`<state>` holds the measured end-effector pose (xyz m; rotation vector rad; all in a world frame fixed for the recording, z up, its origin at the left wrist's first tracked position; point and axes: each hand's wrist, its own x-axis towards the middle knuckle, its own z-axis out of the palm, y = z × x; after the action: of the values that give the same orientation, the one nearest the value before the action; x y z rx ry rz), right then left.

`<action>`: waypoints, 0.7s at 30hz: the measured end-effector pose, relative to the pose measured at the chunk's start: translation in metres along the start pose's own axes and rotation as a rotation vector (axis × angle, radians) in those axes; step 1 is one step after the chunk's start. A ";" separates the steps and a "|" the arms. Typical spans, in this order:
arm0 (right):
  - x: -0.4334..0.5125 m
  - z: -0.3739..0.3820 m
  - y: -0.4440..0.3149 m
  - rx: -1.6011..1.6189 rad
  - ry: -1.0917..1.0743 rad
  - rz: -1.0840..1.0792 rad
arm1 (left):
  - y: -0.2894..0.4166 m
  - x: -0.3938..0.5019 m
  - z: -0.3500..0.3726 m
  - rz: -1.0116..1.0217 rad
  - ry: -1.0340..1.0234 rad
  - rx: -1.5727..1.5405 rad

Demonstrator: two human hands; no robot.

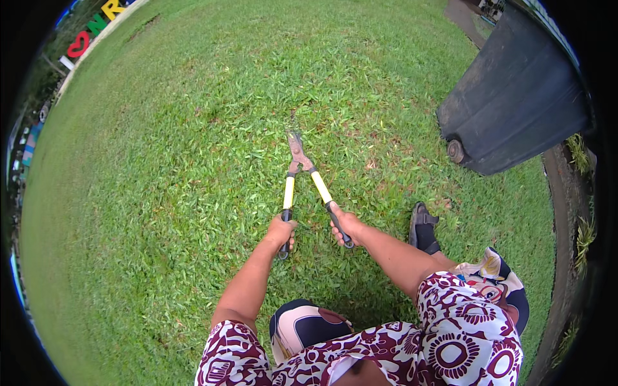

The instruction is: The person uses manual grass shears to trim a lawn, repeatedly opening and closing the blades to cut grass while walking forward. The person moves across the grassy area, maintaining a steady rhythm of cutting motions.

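Observation:
My left hand (281,232) grips the black end of one handle of a pair of hedge shears (297,152). Around the other handle's black grip my right hand (345,226) is closed. Both handles have yellow shafts and spread apart in a narrow V. The rusty metal blades point away from me, low over the grass (231,159), and look nearly together. Their tips blend into the blades of grass, so I cannot tell exactly where they end.
A dark wheeled bin (512,96) stands at the right, its small wheel (455,151) on the lawn. My sandalled foot (425,227) is planted below it. Along the far right runs a concrete edging (562,202) with plants. Coloured letters (96,24) stand at the far left.

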<state>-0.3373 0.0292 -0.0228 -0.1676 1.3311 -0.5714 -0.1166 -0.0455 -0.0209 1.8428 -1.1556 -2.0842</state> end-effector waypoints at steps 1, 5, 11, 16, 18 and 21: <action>0.004 0.001 -0.003 0.033 -0.060 -0.035 | 0.000 0.002 0.002 0.031 0.022 -0.011; 0.015 0.003 -0.010 0.024 0.049 0.085 | 0.004 0.011 0.000 -0.001 0.104 0.089; -0.006 0.030 -0.024 0.058 0.042 -0.045 | 0.020 0.016 -0.005 0.016 0.063 0.090; -0.042 -0.001 -0.082 -0.131 0.047 0.112 | 0.043 -0.003 -0.005 -0.025 0.010 0.078; -0.055 -0.044 -0.110 -0.379 0.226 0.073 | 0.054 -0.015 -0.010 0.004 -0.041 0.161; -0.077 -0.100 -0.132 -0.494 0.117 0.105 | 0.066 -0.025 -0.010 0.031 -0.066 0.187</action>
<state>-0.4803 -0.0256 0.0760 -0.4706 1.5687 -0.1563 -0.1266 -0.0816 0.0393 1.8314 -1.4298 -2.0985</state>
